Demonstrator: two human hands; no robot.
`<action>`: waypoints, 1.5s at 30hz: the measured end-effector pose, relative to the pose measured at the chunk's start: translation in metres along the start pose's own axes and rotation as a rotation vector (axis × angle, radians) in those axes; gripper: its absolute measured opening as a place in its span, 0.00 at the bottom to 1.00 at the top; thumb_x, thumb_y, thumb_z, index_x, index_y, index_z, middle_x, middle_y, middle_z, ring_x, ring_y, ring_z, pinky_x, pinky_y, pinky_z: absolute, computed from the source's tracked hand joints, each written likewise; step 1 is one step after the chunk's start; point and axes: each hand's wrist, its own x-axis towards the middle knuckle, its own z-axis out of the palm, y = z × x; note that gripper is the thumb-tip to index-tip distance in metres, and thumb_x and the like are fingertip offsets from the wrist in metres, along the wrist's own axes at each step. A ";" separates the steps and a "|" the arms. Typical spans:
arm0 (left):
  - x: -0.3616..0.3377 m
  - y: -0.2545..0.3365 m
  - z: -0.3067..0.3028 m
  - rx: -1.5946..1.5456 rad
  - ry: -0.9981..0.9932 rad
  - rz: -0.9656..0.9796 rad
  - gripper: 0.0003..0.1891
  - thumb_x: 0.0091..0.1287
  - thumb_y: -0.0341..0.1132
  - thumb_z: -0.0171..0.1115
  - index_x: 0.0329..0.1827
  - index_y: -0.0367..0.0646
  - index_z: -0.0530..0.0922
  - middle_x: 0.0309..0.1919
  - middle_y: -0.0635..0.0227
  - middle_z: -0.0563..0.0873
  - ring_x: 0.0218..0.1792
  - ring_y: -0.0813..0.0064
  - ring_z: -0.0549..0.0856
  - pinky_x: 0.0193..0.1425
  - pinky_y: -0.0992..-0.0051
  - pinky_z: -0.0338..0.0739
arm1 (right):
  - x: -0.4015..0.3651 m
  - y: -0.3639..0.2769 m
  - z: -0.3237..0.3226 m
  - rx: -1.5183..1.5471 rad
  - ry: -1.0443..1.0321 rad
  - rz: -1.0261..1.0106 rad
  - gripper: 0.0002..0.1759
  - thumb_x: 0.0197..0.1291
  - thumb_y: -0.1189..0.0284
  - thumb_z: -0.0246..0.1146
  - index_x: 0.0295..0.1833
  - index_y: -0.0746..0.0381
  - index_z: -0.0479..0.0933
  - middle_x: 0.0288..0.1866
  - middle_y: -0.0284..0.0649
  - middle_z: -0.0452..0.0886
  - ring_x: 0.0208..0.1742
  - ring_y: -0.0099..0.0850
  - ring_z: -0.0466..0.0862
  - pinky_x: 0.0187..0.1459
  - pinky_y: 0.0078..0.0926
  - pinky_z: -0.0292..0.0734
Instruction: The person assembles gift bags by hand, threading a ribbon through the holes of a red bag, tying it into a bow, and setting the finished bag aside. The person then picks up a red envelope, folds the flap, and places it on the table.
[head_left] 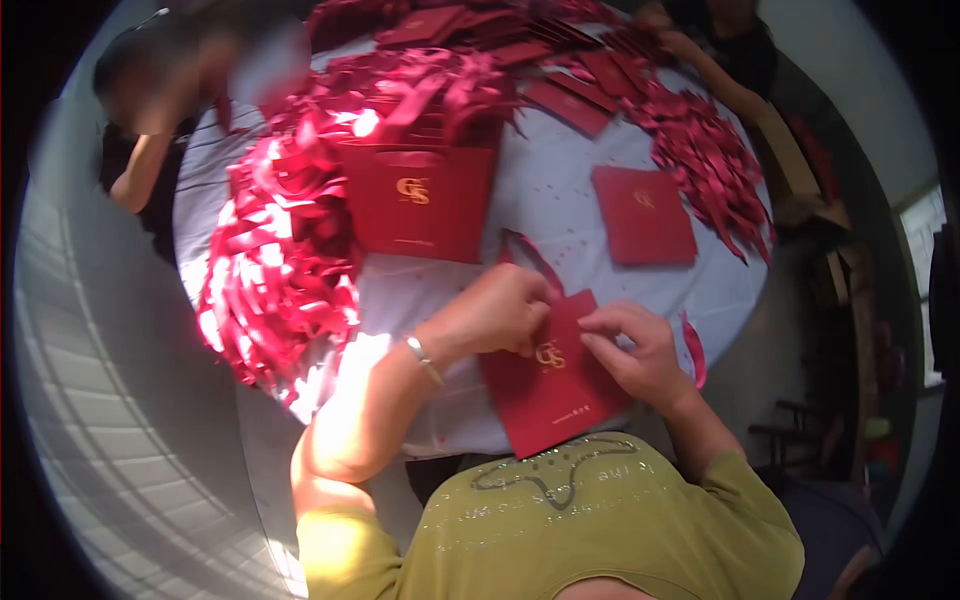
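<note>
Over a red bag (550, 405), my left fingers (535, 297) curl, my right fingers (606, 319) half-bend; their grip I can't tell. Ribbon heaps (285, 260) and other bags (425, 215) crowd the tabletop (545, 185).

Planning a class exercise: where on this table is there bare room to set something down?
Cloth, lightly specked, lies bare between the bag row and flat red stack; also between that stack, the right ribbon pile and the table's right edge. Crowded: far side; the left ribbon heap; near edge, where left hand and right hand are over a bag.
</note>
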 end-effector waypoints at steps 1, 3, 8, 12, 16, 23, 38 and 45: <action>-0.001 0.005 -0.002 -0.006 -0.020 -0.037 0.11 0.72 0.28 0.55 0.52 0.33 0.81 0.26 0.66 0.86 0.23 0.77 0.87 0.25 0.77 0.78 | 0.000 0.001 -0.005 0.050 -0.023 0.069 0.07 0.57 0.83 0.69 0.42 0.67 0.83 0.36 0.40 0.84 0.35 0.26 0.84 0.36 0.22 0.78; 0.001 0.004 -0.004 -0.036 -0.037 -0.078 0.09 0.73 0.28 0.55 0.50 0.35 0.81 0.29 0.69 0.86 0.24 0.80 0.87 0.24 0.80 0.77 | -0.002 0.004 -0.007 0.146 -0.023 0.172 0.07 0.58 0.83 0.69 0.43 0.67 0.83 0.37 0.40 0.84 0.36 0.24 0.84 0.36 0.21 0.78; 0.004 0.002 -0.004 -0.072 -0.079 -0.116 0.09 0.73 0.30 0.57 0.49 0.35 0.82 0.28 0.68 0.86 0.23 0.79 0.87 0.23 0.79 0.77 | -0.001 0.011 -0.007 0.289 -0.008 0.286 0.06 0.60 0.83 0.67 0.44 0.68 0.83 0.40 0.37 0.83 0.35 0.20 0.82 0.36 0.17 0.78; 0.003 0.001 -0.003 -0.089 -0.075 -0.092 0.10 0.71 0.31 0.61 0.49 0.33 0.82 0.26 0.67 0.87 0.21 0.79 0.85 0.22 0.76 0.75 | 0.002 0.012 -0.006 0.374 0.047 0.364 0.06 0.60 0.83 0.67 0.43 0.67 0.83 0.39 0.35 0.82 0.33 0.17 0.81 0.33 0.16 0.76; 0.001 0.003 -0.001 -0.077 -0.052 -0.069 0.11 0.70 0.31 0.63 0.49 0.32 0.83 0.27 0.68 0.86 0.19 0.81 0.81 0.23 0.76 0.73 | 0.003 0.014 -0.005 0.155 0.034 0.160 0.08 0.57 0.85 0.67 0.42 0.68 0.82 0.37 0.39 0.83 0.33 0.25 0.82 0.32 0.22 0.76; -0.002 0.012 0.000 -0.062 -0.039 -0.079 0.09 0.70 0.31 0.64 0.45 0.33 0.84 0.24 0.73 0.82 0.19 0.86 0.76 0.23 0.78 0.72 | 0.003 0.015 0.002 -0.094 0.088 -0.150 0.09 0.53 0.85 0.68 0.41 0.66 0.82 0.35 0.42 0.83 0.32 0.31 0.83 0.33 0.26 0.76; -0.004 0.012 0.003 -0.066 -0.025 -0.078 0.08 0.70 0.30 0.63 0.46 0.34 0.84 0.24 0.75 0.80 0.23 0.87 0.74 0.25 0.78 0.72 | 0.002 0.013 0.002 -0.183 0.022 -0.163 0.11 0.49 0.86 0.69 0.39 0.65 0.81 0.35 0.43 0.82 0.33 0.38 0.84 0.33 0.31 0.80; -0.001 -0.003 0.012 0.100 0.090 0.177 0.11 0.66 0.32 0.63 0.45 0.35 0.86 0.34 0.50 0.89 0.36 0.67 0.90 0.41 0.67 0.81 | 0.005 -0.012 0.003 -0.472 -0.093 -0.168 0.09 0.53 0.81 0.66 0.42 0.64 0.77 0.36 0.44 0.80 0.35 0.44 0.83 0.36 0.39 0.80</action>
